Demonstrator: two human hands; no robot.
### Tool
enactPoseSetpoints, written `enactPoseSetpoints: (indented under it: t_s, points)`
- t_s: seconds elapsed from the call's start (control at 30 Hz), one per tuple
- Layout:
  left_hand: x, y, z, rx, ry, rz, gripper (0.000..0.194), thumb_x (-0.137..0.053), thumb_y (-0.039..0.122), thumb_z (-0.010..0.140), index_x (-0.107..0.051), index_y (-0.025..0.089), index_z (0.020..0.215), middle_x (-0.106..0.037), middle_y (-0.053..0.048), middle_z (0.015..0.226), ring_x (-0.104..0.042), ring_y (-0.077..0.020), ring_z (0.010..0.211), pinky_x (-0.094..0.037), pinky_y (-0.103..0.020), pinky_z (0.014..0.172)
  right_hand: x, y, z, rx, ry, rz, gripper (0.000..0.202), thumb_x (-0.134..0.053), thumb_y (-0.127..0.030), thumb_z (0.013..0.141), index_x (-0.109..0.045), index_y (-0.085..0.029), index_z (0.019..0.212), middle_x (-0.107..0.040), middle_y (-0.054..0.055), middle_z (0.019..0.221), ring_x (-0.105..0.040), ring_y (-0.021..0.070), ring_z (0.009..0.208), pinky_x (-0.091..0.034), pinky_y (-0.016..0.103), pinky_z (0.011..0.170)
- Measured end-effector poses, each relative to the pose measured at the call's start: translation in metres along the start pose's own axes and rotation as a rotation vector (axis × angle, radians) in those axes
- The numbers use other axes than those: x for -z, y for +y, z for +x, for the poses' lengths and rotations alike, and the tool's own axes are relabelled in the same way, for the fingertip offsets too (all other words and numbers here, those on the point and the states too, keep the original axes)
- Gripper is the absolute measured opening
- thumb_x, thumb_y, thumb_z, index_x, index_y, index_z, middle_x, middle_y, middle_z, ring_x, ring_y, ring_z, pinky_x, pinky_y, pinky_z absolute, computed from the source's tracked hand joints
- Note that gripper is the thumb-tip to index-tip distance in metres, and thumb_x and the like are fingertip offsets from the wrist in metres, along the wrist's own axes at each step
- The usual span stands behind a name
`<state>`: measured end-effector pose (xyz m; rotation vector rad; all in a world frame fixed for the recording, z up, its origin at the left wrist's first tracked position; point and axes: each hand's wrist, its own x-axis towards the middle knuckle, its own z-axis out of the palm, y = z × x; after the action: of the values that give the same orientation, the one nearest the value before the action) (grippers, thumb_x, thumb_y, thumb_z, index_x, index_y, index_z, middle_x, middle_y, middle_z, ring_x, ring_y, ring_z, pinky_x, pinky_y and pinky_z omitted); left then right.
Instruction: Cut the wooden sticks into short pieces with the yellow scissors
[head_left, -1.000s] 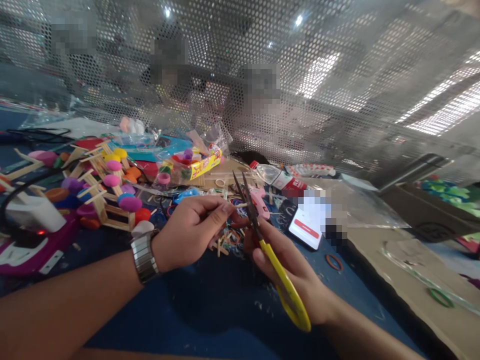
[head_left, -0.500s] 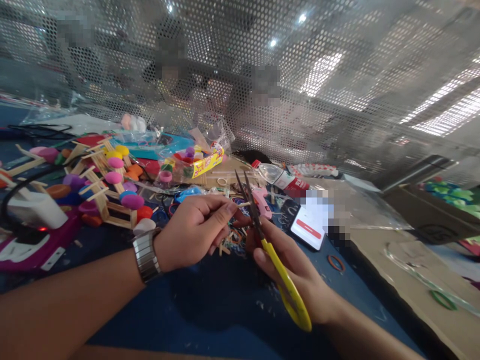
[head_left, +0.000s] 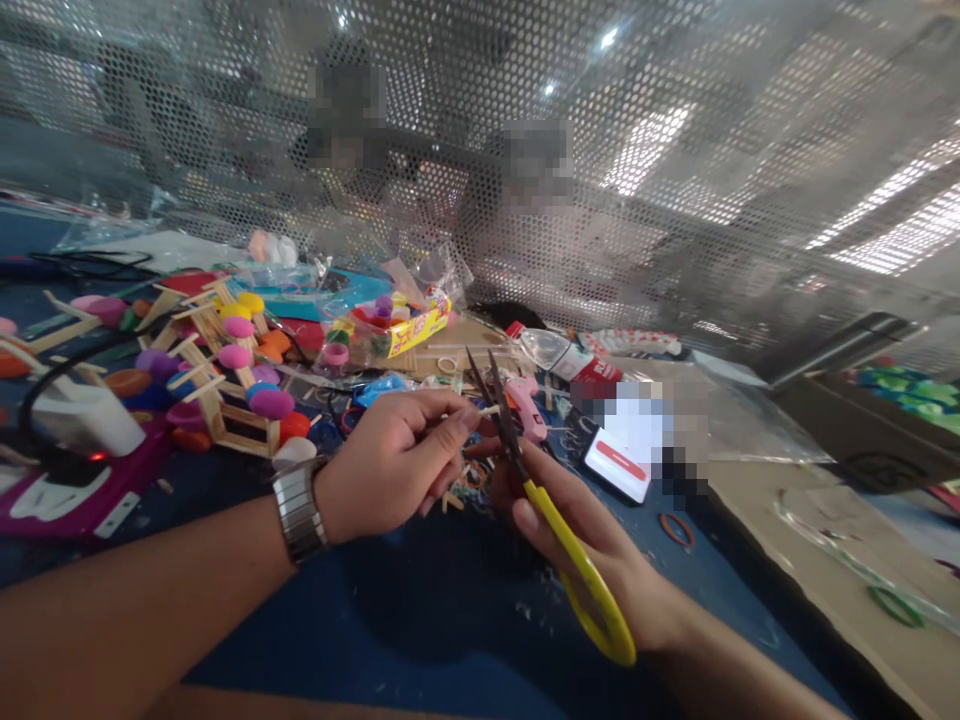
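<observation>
My left hand (head_left: 394, 460), with a metal watch on its wrist, pinches a small pale stick (head_left: 489, 411) between thumb and forefinger. The stick's tip points right, beside the scissor blades. Yellow-handled scissors (head_left: 555, 515) are in my right hand (head_left: 585, 530), their blades parted and pointing up and away. Below and behind the hands, small wooden pieces and rubber bands (head_left: 474, 473) lie on the blue table (head_left: 420, 610).
Stick structures with colourful pompoms (head_left: 236, 400) stand at the left, near a purple power strip (head_left: 97, 490). Behind the hands are a pink glue gun (head_left: 529, 405), a bottle (head_left: 555, 352) and a yellow box (head_left: 420, 325). A lit phone (head_left: 619, 465) lies right, near cardboard (head_left: 787, 560).
The view has shifted slightly, moving most things a little to the right. The hands keep nearly the same pose, with the scissor blades still parted.
</observation>
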<state>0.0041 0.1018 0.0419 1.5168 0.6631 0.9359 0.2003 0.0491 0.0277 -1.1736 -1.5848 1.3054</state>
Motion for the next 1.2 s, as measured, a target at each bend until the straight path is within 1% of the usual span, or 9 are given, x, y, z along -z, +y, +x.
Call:
enactPoseSetpoints:
  t_s: [0.07,0.23,0.33,0.53,0.77,0.87,1.03,1.2]
  points:
    - [-0.0003,0.0003,0.0,0.0,0.005,-0.007,0.026,-0.047,0.036,0.099,-0.059,0.015,0.088,-0.044,0.009,0.046,-0.04,-0.0048,0.034,-0.033,-0.012,0.034,-0.0002,0.0005,0.0002,-0.015,0.001,0.007,0.059,-0.064,-0.065,0.084,-0.062,-0.032,0.133,-0.065,0.002,0.088,-0.06,0.0201,0.08,-0.055,0.028,0.072]
    - [0.0,-0.0006,-0.0003,0.001,0.01,-0.002,0.027,-0.047,0.036,0.1,-0.059,0.016,0.088,-0.044,0.009,0.046,-0.04,-0.0045,0.034,-0.035,-0.012,0.035,-0.0006,-0.0005,0.0003,-0.014,0.018,0.015,0.056,-0.064,-0.063,0.085,-0.063,-0.034,0.133,-0.068,0.004,0.096,-0.062,0.0221,0.087,-0.054,0.031,0.084]
    - [0.0005,-0.0012,-0.0003,-0.015,0.009,0.013,0.028,-0.047,0.037,0.1,-0.058,0.016,0.085,-0.044,0.009,0.047,-0.041,-0.0044,0.034,-0.036,-0.013,0.035,-0.0007,-0.0008,0.0,-0.015,0.036,0.014,0.057,-0.064,-0.063,0.085,-0.063,-0.033,0.133,-0.069,0.005,0.099,-0.062,0.0231,0.087,-0.055,0.034,0.086]
    - [0.0004,-0.0001,0.0004,-0.018,0.011,0.014,0.028,-0.047,0.036,0.1,-0.057,0.015,0.085,-0.044,0.009,0.047,-0.04,-0.004,0.034,-0.035,-0.012,0.035,-0.0028,-0.0047,0.001,-0.013,0.039,0.043,0.057,-0.067,-0.064,0.082,-0.065,-0.033,0.13,-0.069,0.004,0.098,-0.062,0.0214,0.085,-0.055,0.031,0.083]
    - [0.0003,0.0006,0.0002,-0.017,0.008,0.017,0.028,-0.046,0.035,0.101,-0.057,0.016,0.084,-0.044,0.009,0.047,-0.041,-0.004,0.034,-0.035,-0.012,0.036,-0.0033,-0.0041,0.0013,0.007,0.028,0.024,0.055,-0.066,-0.062,0.084,-0.065,-0.033,0.13,-0.069,0.003,0.096,-0.061,0.0208,0.085,-0.055,0.03,0.08]
    - [0.0004,0.001,-0.0002,-0.014,0.013,0.029,0.028,-0.046,0.035,0.101,-0.059,0.015,0.086,-0.043,0.009,0.046,-0.04,-0.004,0.034,-0.035,-0.012,0.036,-0.0033,-0.0044,0.0014,0.001,0.042,0.034,0.054,-0.066,-0.062,0.084,-0.066,-0.033,0.13,-0.07,0.003,0.098,-0.063,0.0217,0.087,-0.054,0.031,0.082]
    - [-0.0003,-0.0001,-0.0001,-0.014,0.012,0.018,0.029,-0.047,0.037,0.1,-0.059,0.015,0.086,-0.043,0.009,0.047,-0.041,-0.0045,0.035,-0.036,-0.013,0.035,-0.0034,-0.0053,0.0016,0.005,0.025,0.032,0.051,-0.066,-0.061,0.084,-0.066,-0.034,0.128,-0.07,0.003,0.101,-0.063,0.0219,0.088,-0.054,0.031,0.084]
    - [-0.0005,-0.0015,0.0003,-0.021,0.019,0.019,0.028,-0.048,0.038,0.099,-0.059,0.016,0.085,-0.042,0.009,0.046,-0.04,-0.0044,0.034,-0.036,-0.013,0.035,-0.0041,-0.0024,-0.0002,-0.031,0.06,0.041,0.054,-0.067,-0.063,0.083,-0.066,-0.033,0.127,-0.068,0.003,0.095,-0.062,0.0206,0.083,-0.054,0.029,0.079]
